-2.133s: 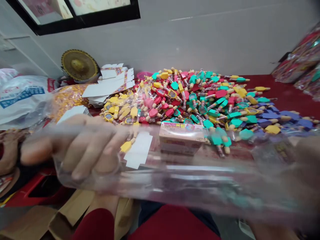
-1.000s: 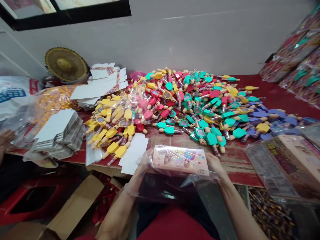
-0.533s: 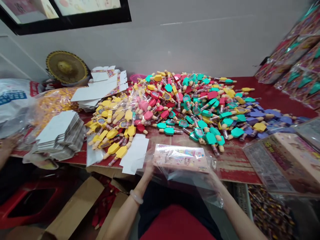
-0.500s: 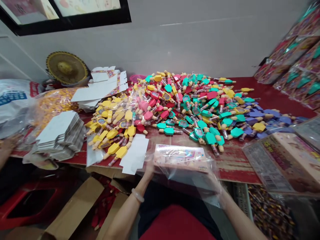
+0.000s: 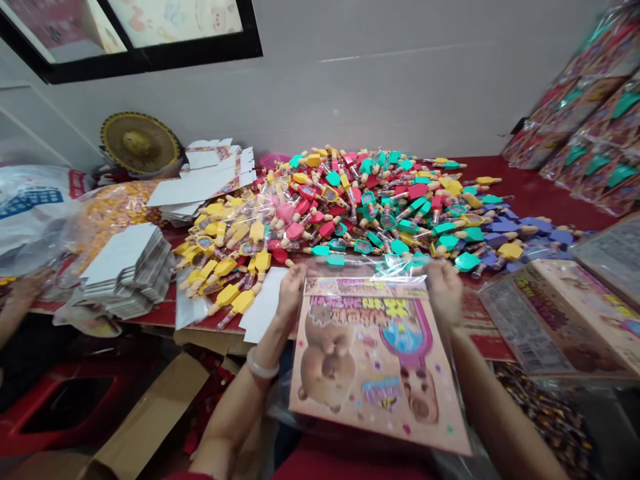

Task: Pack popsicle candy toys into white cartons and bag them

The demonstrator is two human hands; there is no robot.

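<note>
A flat-faced printed box (image 5: pixel 373 373) with a bear and a pink hand mirror pictured on it sits inside a clear plastic bag (image 5: pixel 350 267) in front of my body, its print upside down to me. My left hand (image 5: pixel 291 290) pinches the bag's far left corner, and my right hand (image 5: pixel 447 292) grips the far right corner. Between them the clear film is stretched along the box's far edge. Just past my hands lies a big heap of small toy mirrors (image 5: pixel 320 220) with yellow, red, green and purple heads.
Folded white cartons (image 5: pixel 120 257) are stacked at the left beside a bag of yellow pieces (image 5: pixel 113 207). Another bagged box (image 5: pixel 565 320) stands at the right, with packed bags (image 5: pixel 595 113) piled behind. Another person's hand (image 5: pixel 27 293) shows at far left. An open cardboard box (image 5: pixel 150 413) is below the table.
The bagged box has tipped, so its large printed face now shows instead of its narrow side. Both my hands have risen to the bag's far corners.
</note>
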